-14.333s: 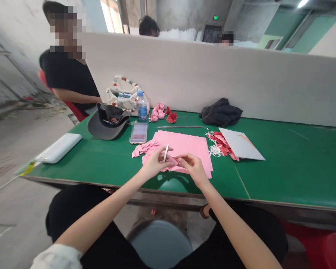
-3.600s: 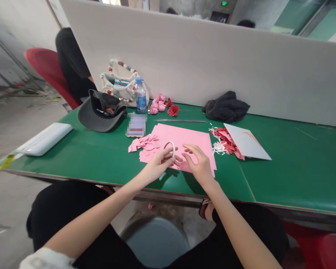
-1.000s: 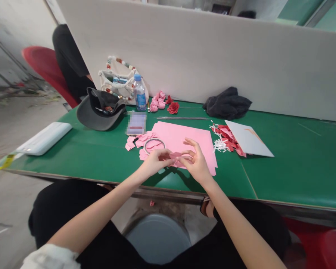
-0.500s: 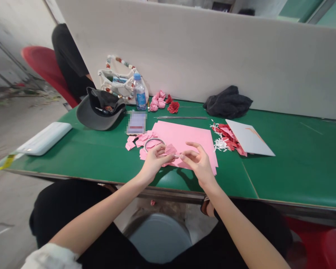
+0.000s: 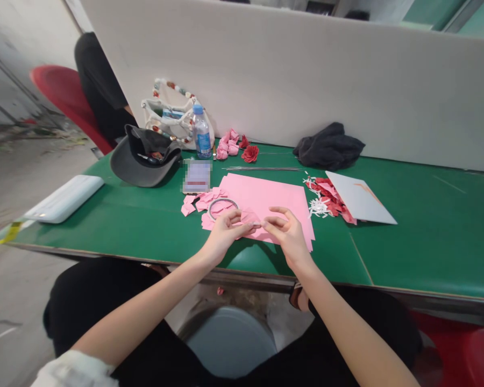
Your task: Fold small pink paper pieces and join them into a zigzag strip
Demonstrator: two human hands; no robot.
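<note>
My left hand point(image 5: 225, 232) and my right hand point(image 5: 287, 232) meet over the near edge of the pink paper sheets point(image 5: 270, 200) on the green table point(image 5: 145, 226). Both pinch a small pink paper piece point(image 5: 250, 219) between their fingertips. A roll of tape point(image 5: 222, 205) lies flat just beyond my left hand, among several small pink paper squares point(image 5: 204, 203).
At the back stand a water bottle point(image 5: 202, 138), a beaded bag point(image 5: 167, 113), a dark cap point(image 5: 145, 157), a phone point(image 5: 197, 177) and paper roses point(image 5: 242, 150). Red and white scraps point(image 5: 326, 199), a white card point(image 5: 358, 199) and dark cloth point(image 5: 328, 145) lie right. A person sits far left.
The tape roll left my left hand and now lies on the table. Both hands have since come together on the small pink piece and lowered slightly.
</note>
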